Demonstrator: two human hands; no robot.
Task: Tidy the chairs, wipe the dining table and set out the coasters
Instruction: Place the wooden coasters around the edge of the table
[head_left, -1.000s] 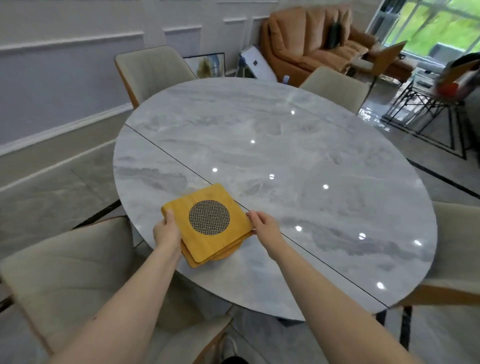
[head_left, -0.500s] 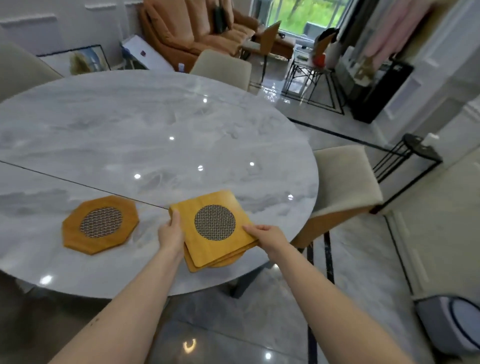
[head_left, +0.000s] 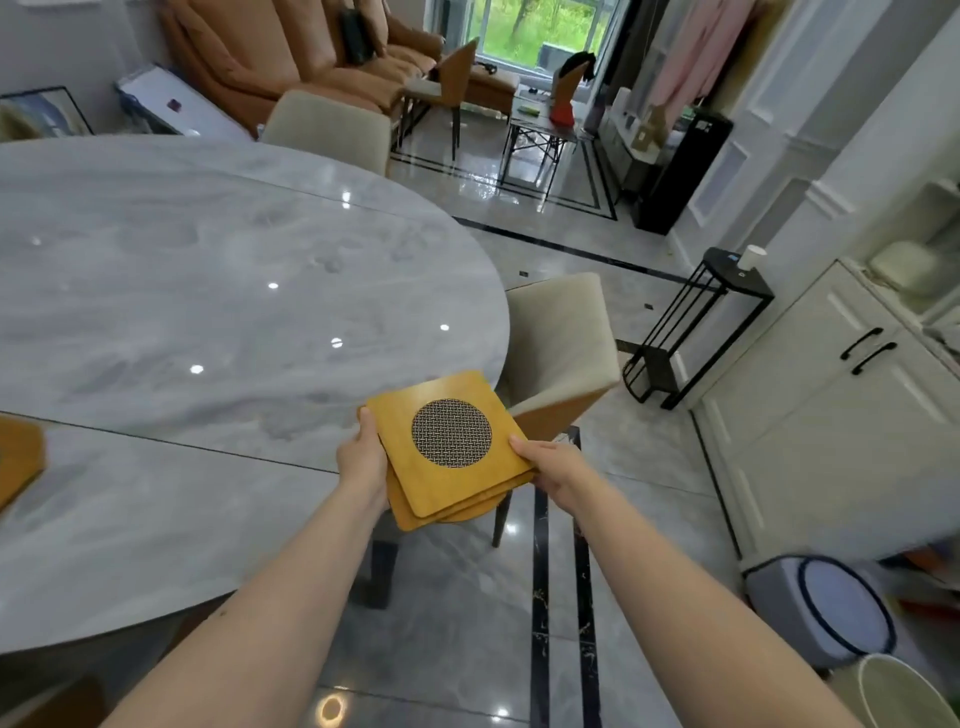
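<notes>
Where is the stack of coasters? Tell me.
The stack of coasters is held between both hands, low in the head view, over the table's right edge, beside a beige chair.

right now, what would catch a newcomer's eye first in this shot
The stack of yellow wooden coasters, its top one square with a round mesh inset, held centre frame by the left hand and right hand over the table's near right edge. Then the big glossy marble table filling the left, with a cream chair tucked at its right edge.
</notes>
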